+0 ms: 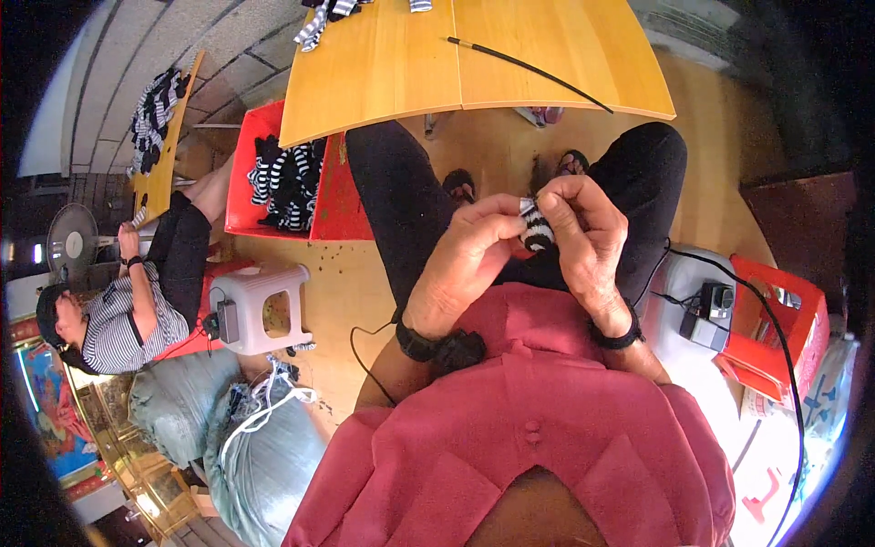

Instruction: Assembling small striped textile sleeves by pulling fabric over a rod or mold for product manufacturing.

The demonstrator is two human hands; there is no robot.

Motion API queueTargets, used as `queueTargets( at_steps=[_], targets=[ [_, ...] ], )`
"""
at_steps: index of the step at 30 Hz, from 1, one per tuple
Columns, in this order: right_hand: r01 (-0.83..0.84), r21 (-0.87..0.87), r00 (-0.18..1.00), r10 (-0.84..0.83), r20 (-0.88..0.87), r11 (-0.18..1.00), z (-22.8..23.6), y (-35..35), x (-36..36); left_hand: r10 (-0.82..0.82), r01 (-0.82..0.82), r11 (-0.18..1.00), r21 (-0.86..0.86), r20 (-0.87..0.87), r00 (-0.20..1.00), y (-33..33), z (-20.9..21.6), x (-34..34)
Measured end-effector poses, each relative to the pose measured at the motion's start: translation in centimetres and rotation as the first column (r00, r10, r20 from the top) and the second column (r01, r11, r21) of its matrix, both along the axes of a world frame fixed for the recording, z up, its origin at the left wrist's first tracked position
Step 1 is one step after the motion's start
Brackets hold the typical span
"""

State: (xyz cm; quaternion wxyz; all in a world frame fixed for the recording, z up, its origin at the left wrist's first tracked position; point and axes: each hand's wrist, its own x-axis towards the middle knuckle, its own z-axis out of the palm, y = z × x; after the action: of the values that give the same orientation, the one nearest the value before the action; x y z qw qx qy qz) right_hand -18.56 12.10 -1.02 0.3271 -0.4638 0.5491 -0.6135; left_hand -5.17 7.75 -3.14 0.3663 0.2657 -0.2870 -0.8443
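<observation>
Above my lap, both hands work close together on a small black-and-white striped knit piece [538, 237]. My left hand [469, 255] pinches its upper edge between thumb and fingers. On the other side, my right hand [588, 239] grips it with curled fingers and thumb. A pale bit shows at the left fingertips, too small to make out. Part of the knit piece is covered by the fingers. In front of my knees stands a yellow wooden table [383, 77] with a thin dark rod [538, 71] lying across it.
A red bin [344, 196] with striped knit pieces [292, 182] stands left of my leg. Farther left, a person [132, 314] sits near a grey stool [246, 310]. Large sacks [264, 465] lie lower left. At right, a cable [779, 337] hangs near a red plastic stool [807, 314].
</observation>
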Motion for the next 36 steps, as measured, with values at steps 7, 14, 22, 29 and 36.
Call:
queueTargets(
  at_steps=[7,14,22,29,36],
  targets=[
    [-0.099,0.127,0.945,0.053,0.324,0.987,-0.6,-0.5,-0.6,-0.120,0.120,0.992,-0.030,0.008,0.993,0.3,0.9,-0.2],
    [-0.231,0.086,0.810,0.143,0.569,0.969,1.0,0.7,-1.3,0.152,-0.118,0.958,-0.263,0.114,0.982,0.7,1.8,-0.3],
    [-0.204,0.086,0.851,0.133,0.508,0.975,0.8,1.6,-0.8,0.189,-0.185,0.981,-0.057,0.084,0.978,0.3,1.7,0.2],
    [0.003,-0.049,0.956,0.012,0.293,0.999,-0.5,1.4,0.6,0.052,-0.022,0.985,0.171,-0.175,0.983,-0.3,0.7,0.7],
    [-0.034,-0.051,0.913,0.052,0.405,0.998,0.1,1.0,0.2,-0.115,0.152,0.985,0.085,-0.342,0.933,0.0,1.2,0.2]
  ],
)
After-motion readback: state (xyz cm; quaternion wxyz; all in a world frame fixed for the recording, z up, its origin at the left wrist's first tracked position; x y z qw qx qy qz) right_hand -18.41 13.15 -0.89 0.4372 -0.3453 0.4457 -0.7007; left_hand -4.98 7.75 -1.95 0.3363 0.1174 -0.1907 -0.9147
